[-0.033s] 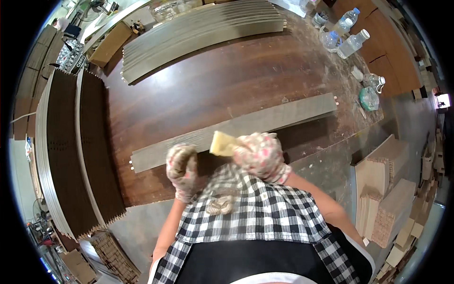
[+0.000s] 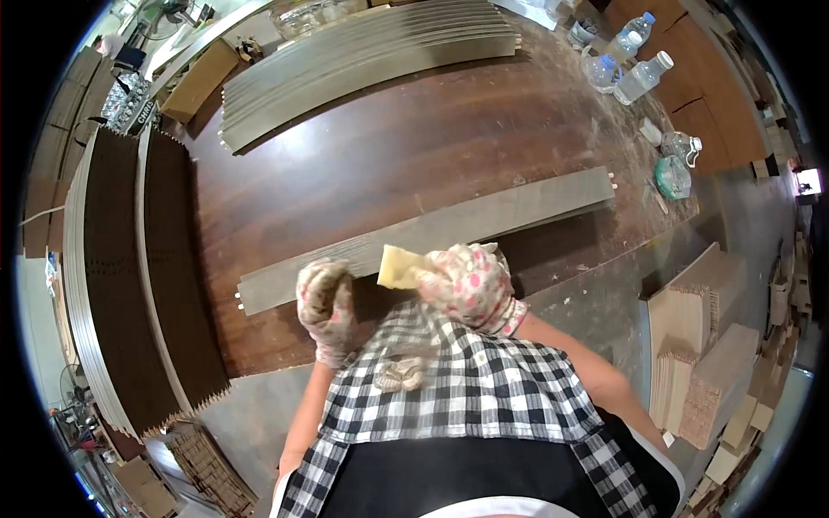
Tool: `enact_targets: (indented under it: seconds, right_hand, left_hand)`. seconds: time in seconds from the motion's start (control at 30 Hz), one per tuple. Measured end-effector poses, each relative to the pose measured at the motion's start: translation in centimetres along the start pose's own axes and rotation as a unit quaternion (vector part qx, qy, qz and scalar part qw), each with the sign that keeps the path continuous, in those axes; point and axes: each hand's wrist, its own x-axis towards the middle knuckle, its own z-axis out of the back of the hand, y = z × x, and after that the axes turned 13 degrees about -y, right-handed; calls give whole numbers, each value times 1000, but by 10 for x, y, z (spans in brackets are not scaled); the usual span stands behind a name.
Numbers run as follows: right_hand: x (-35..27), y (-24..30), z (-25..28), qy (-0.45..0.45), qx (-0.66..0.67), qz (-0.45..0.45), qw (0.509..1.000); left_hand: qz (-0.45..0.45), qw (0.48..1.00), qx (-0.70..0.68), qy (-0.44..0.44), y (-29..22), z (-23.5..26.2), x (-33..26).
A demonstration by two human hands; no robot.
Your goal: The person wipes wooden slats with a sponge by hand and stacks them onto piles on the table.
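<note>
My right hand (image 2: 466, 287), in a white glove with pink dots, is closed on a pale yellow sponge-like piece (image 2: 398, 268), which juts out to the left. My left hand (image 2: 325, 300), in a similar glove with dark stains, is closed with its fingers curled. What lies inside them, if anything, is hidden. A long grey board (image 2: 484, 211) with small white pegs at its ends lies slantwise on the brown table (image 2: 345, 173), just beyond both hands. The hands hide part of its near edge.
Stacked grey boards (image 2: 371, 73) lie at the table's far side. Tall stacks of dark boards (image 2: 112, 276) stand at the left. Plastic bottles (image 2: 643, 78) and a green-tinted container (image 2: 673, 178) sit at the far right. Stacked light boards (image 2: 717, 380) stand at the lower right.
Both hands have shifted slightly left. The yellow sponge-like piece has moved left with my right hand and tilted a little. The long board has stayed in place.
</note>
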Motion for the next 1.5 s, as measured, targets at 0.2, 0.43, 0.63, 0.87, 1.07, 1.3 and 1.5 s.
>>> enact_targets:
  seconds: [0.2,0.43,0.63,0.87,1.07,1.3,1.5]
  right_hand:
    - [-61,-52,54,74,-168,-148,972]
    - [-27,-1,26,63,-118,-135,982]
    - [-47,-54,80,40,-207,-270,939]
    - [-69,-75,96,22,-281,-337,898]
    - [-33,23,10,109,-96,-72,987]
    - [-31,22,20,68,-95,-191,975]
    - [-28,44,-8,29,-21,-214,976]
  left_hand:
    - [-88,991,97,1,12,20,22]
    - [-75,988,134,32,29,6,22]
    - [-97,978,170,72,27,13,22]
    - [-120,972,187,72,22,7,26]
    - [-106,975,183,61,21,6,25]
    - [-148,980,91,96,1,26,-1]
    - [-42,945,94,311,13,64,-41]
